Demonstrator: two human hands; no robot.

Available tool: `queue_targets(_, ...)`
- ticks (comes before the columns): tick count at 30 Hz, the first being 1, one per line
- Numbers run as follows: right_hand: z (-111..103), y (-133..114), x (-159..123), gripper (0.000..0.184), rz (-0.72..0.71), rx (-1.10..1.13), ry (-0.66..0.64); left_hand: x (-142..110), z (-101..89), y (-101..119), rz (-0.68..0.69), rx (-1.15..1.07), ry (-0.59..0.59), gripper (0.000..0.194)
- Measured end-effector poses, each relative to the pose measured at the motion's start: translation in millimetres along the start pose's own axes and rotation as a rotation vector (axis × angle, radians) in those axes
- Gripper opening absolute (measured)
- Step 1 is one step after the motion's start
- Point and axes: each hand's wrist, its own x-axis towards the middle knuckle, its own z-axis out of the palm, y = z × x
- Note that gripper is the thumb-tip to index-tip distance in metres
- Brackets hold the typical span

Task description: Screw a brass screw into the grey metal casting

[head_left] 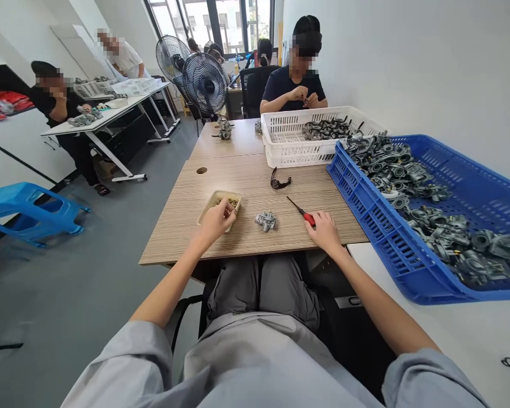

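My left hand (217, 220) is at a small cream-coloured tray (204, 214) of little brass-coloured parts (233, 203). Its thumb and fingertips are pinched together over the tray's right side; whatever they hold is too small to make out. On the right, my right hand (323, 231) has its fingers round the red handle of a screwdriver (308, 219), which lies on the table with its dark shaft pointing away to the left. Between my two hands a grey metal carburetor (266, 221) rests on the wood-grain tabletop (187, 226), touched by neither.
A black wristwatch (279, 182) lies farther back. A blue crate (391, 226) heaped with carburetors stands at right, beside a white basket (293, 156) of dark-levered parts. Across the table sits a co-worker (295, 90). Fans (204, 82) and a blue stool (29, 209) stand left.
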Motion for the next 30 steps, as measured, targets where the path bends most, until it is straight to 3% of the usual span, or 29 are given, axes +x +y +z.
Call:
queue_targets(5,-2,-2,1,0.030,0.016,-0.010,-0.016,-10,23.5,29,0.056,-0.157,-0.072,0.005)
queue_targets(13,-4,-3,0,0.030,0.013,0.011,-0.015,-9,59.4,33,0.124,-0.211,-0.091,0.011)
queue_targets(21,-4,-4,1,0.030,0.034,-0.002,-0.029,-7,75.9,48,0.133,-0.184,-0.097,0.014)
queue_targets(30,-4,-5,1,0.027,0.027,0.027,-0.009,-7,87.5,46,0.123,-0.198,-0.121,0.009)
